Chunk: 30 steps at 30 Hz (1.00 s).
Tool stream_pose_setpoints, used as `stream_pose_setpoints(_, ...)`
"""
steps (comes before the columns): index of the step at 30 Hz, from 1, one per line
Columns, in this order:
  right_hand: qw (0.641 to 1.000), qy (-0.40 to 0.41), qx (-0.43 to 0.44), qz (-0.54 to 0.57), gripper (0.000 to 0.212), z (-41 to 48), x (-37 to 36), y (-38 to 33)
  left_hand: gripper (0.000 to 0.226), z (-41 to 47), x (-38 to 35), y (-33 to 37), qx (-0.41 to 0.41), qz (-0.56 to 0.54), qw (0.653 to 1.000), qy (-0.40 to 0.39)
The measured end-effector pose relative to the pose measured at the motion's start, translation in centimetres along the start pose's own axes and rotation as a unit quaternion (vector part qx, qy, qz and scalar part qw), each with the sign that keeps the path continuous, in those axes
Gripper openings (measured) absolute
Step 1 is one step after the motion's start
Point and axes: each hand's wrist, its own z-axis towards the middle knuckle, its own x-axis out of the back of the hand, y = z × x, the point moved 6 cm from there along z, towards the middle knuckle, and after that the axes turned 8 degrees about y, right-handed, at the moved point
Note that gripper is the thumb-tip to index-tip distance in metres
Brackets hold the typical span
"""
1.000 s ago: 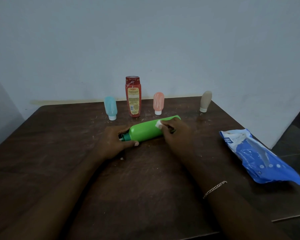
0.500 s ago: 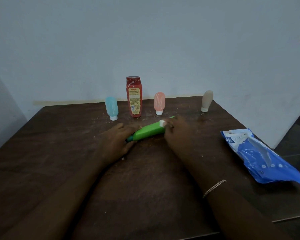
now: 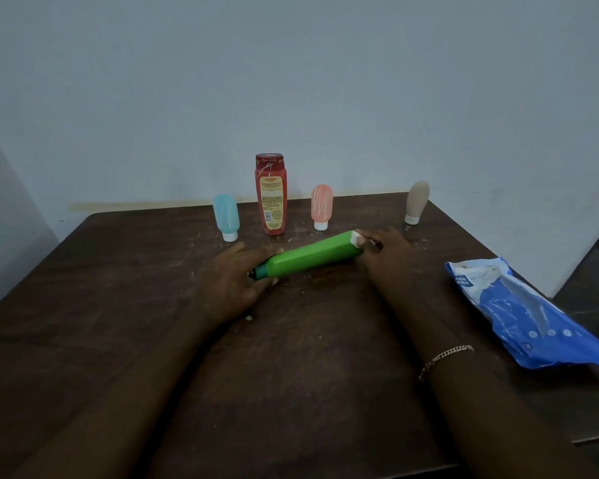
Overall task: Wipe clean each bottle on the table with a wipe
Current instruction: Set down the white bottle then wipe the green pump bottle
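**Green bottle lies across the table, one hand at each end**

Green plastic is what we work on now: the green bottle (image 3: 312, 255) lies on its side in the middle of the table (image 3: 118, 305), a little toward the far edge. Its long axis runs on a diagonal, with the dark cap (image 3: 259, 271) toward the near left corner and the flat base toward the far right corner.

Our left hand (image 3: 237, 281) is at the cap end. Its fingers curl around the neck and the thumb closes on the near side, so this hand holds the bottle steady. Our right hand (image 3: 384, 250) is at the base end. Its fingers are narrow and pinch a small white wipe (image 3: 355, 238) against the top corner of the base.

The whole green body therefore lies to the left of the wipe, along this diagonal. In our judgement the next stroke has to go from the base toward the cap, and the right hand is the nearer one for it, while the left can turn the bottle.

Along the far edge stand the blue tube (image 3: 226, 217), the red bottle (image 3: 271, 195), the pink tube (image 3: 321, 206) and, well apart near the far right corner, the beige tube (image 3: 416, 201). The pack of wipes (image 3: 526, 312) lies at the right edge.
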Motion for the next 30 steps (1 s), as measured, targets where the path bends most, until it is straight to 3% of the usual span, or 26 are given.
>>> stream_pose_setpoints(5,0.999,0.009,0.02,0.034,0.028,-1.7,0.6,-3.1,0.059,0.2,1.0,0.0,0.006,-0.027,1.0,0.015)
stream_pose_setpoints(11,0.978,-0.029,0.172,0.117,0.026,-5.7,-1.2,-10.4,0.056,0.2,1.4,1.4,-0.008,-0.054,0.999,0.003)
stream_pose_setpoints(19,0.937,-0.052,0.333,0.089,0.031,-7.3,-1.2,-13.0,0.05,0.6,1.0,1.4,0.04,-0.067,0.997,-0.014)
stream_pose_setpoints(22,0.95,-0.057,0.293,0.085,0.027,-6.2,-0.9,-11.6,0.055,0.6,1.2,1.1,0.055,-0.081,0.995,-0.019)
stream_pose_setpoints(26,0.99,0.009,0.115,0.082,0.02,-1.8,-0.3,-4.8,0.056,0.6,2.0,0.6,0.045,-0.1,0.994,-0.01)
stream_pose_setpoints(30,0.996,0.016,-0.003,0.089,0.024,0.4,-0.3,-0.6,0.056,0.8,2.6,0.9,0.024,-0.094,0.995,-0.01)
